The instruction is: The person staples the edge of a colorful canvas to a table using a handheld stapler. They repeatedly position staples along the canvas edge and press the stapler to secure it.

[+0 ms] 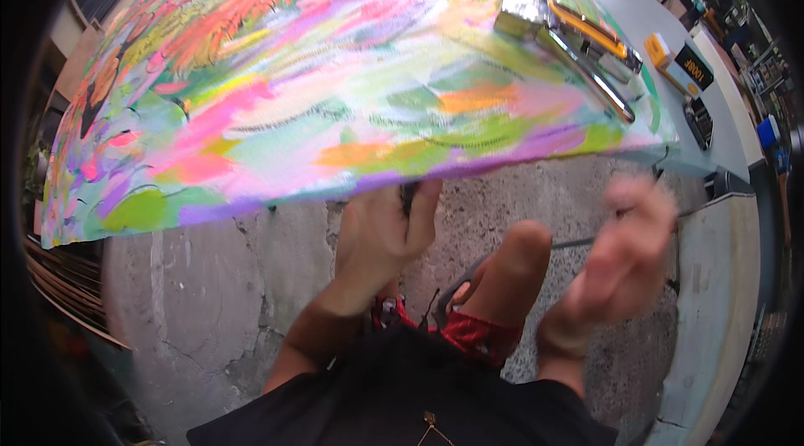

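A large canvas (377, 123) painted in bright pink, green, orange and purple strokes lies in front of me, its near edge overhanging above my legs. My left hand (381, 232) is just beneath that edge, thumb and fingers closed about a small dark thing, mostly hidden, that I cannot make out. Off to the right, below the canvas corner, my right hand (620, 253) is raised and smeared by motion; its grip is unreadable. On the canvas's right part rests a chrome and yellow hand tool (586, 44), which looks like a staple gun.
A grey table surface (729, 140) runs along the right, bearing a yellow and black small box (687, 69) and a dark object (699, 123). Cracked concrete floor (201, 304) lies below. A pale ledge (712, 278) stands at the right, stacked boards (63, 287) at the left.
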